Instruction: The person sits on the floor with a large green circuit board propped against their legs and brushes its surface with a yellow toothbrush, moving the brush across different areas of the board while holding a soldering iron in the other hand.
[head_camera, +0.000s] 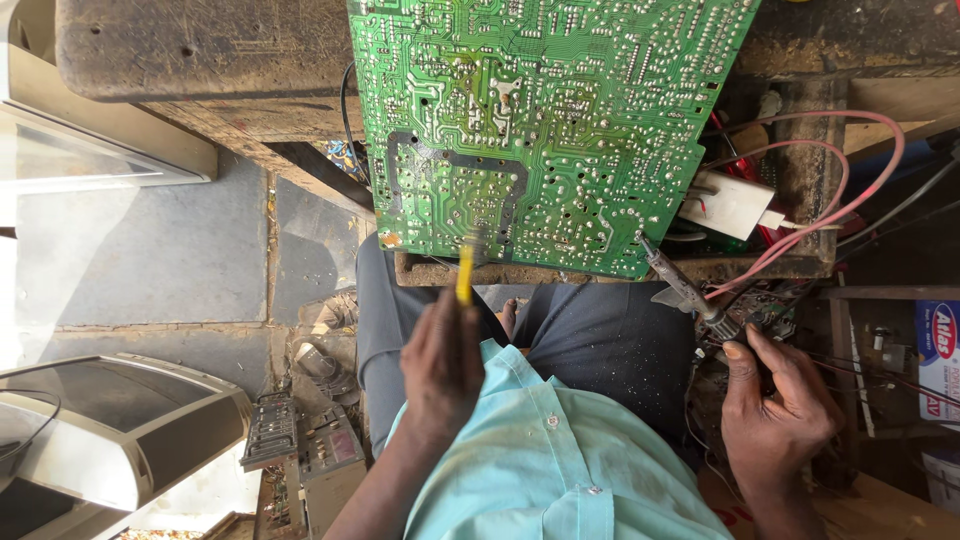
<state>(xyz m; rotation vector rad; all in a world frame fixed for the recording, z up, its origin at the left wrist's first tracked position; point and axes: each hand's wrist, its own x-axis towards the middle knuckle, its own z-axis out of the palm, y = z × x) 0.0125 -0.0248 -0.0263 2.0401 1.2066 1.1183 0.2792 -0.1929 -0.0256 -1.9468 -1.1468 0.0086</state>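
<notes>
Both your hands grip tools: left hand (442, 362) fingers hold a yellow tool (465, 274), right hand (775, 400) fingers the soldering iron (680, 284), at the green circuit board (540, 120).

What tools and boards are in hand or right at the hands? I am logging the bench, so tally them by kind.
Green circuit board: 1
Yellow-handled tool, in left hand: 1
Soldering iron, in right hand: 1
Total: 3

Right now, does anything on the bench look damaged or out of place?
Yes. The green circuit board hangs past the wooden bench edge over the lap, and a dark scorched-looking track marks its lower middle.
</notes>
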